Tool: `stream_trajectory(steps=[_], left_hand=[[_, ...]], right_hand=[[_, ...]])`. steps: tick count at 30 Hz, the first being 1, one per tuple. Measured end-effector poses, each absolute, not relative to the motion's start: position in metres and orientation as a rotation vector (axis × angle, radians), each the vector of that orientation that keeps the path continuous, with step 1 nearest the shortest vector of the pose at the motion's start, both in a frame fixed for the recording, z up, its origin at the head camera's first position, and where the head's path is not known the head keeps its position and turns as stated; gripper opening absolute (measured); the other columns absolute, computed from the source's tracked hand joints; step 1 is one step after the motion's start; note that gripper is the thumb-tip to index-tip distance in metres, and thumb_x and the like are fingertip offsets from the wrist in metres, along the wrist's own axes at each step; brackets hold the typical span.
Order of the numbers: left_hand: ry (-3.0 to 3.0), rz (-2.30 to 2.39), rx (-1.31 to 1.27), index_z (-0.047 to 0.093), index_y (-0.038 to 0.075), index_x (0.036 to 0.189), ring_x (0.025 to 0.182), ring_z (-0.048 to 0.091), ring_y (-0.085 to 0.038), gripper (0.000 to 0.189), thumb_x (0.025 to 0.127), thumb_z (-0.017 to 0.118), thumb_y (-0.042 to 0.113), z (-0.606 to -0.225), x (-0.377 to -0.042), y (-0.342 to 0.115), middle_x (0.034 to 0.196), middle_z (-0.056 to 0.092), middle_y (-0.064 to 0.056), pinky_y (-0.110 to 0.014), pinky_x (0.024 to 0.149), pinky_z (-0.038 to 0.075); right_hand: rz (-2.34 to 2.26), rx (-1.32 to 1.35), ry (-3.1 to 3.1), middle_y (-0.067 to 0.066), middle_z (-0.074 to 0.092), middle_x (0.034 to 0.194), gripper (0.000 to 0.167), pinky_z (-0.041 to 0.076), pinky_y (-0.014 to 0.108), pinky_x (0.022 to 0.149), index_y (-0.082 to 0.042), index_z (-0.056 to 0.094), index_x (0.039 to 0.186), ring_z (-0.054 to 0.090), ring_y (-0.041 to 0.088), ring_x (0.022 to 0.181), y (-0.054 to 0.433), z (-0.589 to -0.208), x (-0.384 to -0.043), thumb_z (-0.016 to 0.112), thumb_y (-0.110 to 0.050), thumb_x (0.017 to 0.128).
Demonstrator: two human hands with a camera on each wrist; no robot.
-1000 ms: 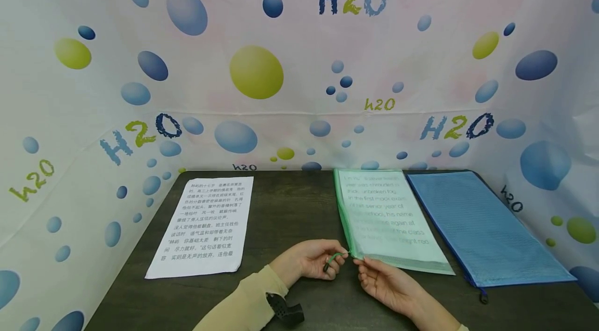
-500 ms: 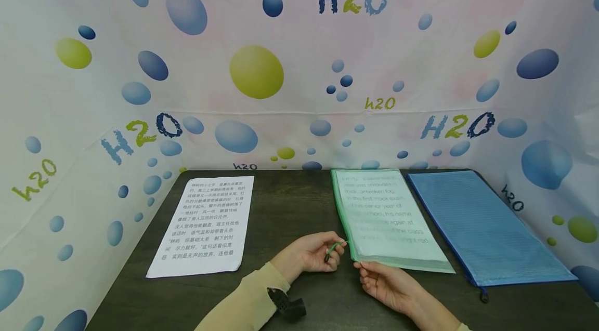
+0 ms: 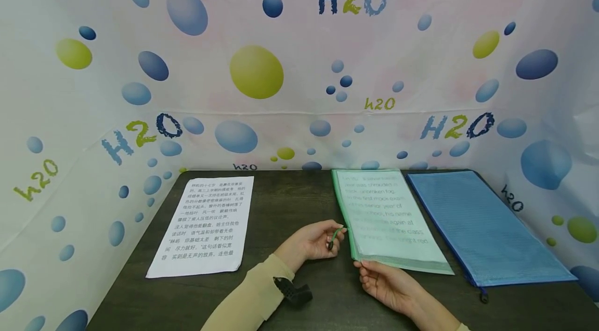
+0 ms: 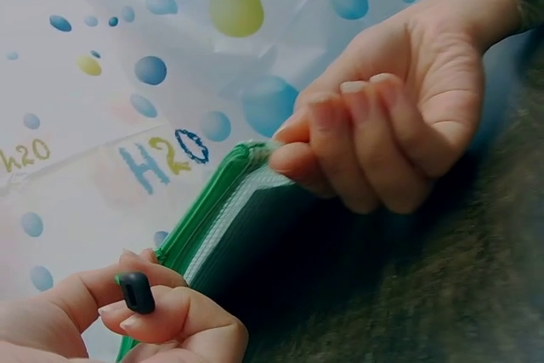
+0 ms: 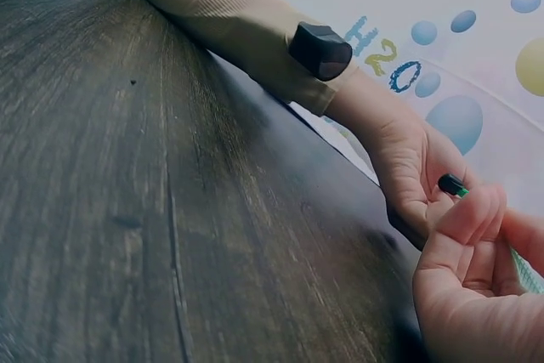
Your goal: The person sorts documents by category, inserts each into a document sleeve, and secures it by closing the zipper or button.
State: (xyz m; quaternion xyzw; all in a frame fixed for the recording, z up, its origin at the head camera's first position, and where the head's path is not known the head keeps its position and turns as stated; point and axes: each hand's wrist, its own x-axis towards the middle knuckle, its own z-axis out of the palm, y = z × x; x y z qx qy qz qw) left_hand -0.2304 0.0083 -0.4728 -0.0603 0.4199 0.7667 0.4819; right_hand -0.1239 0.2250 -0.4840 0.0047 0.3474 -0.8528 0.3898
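A green mesh zipper bag (image 3: 388,211) lies at centre right in the head view, an English printed page showing through its face. My left hand (image 3: 318,240) is at the bag's left edge, pinching the zipper pull (image 3: 333,240), a green cord with a black tip. In the left wrist view that black tip (image 4: 136,292) sticks out between the fingers, beside the green zipper edge (image 4: 204,218). My right hand (image 3: 390,284) pinches the bag's near left corner, its other fingers curled; the left wrist view shows this right hand (image 4: 382,116) raising the corner.
A white sheet (image 3: 201,227) printed in Chinese lies on the left of the dark wooden table (image 3: 290,196). To the right is a blue mesh zipper bag (image 3: 491,227), its pull toward the front edge. A bubble-patterned backdrop (image 3: 299,35) stands behind the table.
My left hand has moved away from me along the bag's left edge, taking the zipper pull with it and drawing apart from the right hand. The right hand stays at the corner.
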Motion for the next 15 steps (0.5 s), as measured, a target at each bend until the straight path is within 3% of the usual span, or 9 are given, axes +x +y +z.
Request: stream_trajectory(steps=[15], left_hand=[[0.990,1.961,-0.162,0.062,0.008,0.095,0.052,0.036,-0.002,0.017,0.100,0.049,0.017,-0.474,-0.250,0.019,0.071,0.055,0.007,-0.015,0.054,0.036]], right_hand=[[-2.175,0.024,0.877,-0.002,0.066,0.092,0.029,0.050,0.017,0.082,-0.008,0.069,0.106,0.061,0.003,0.085,0.227,-0.485,-0.125,0.041,-0.016,0.106]])
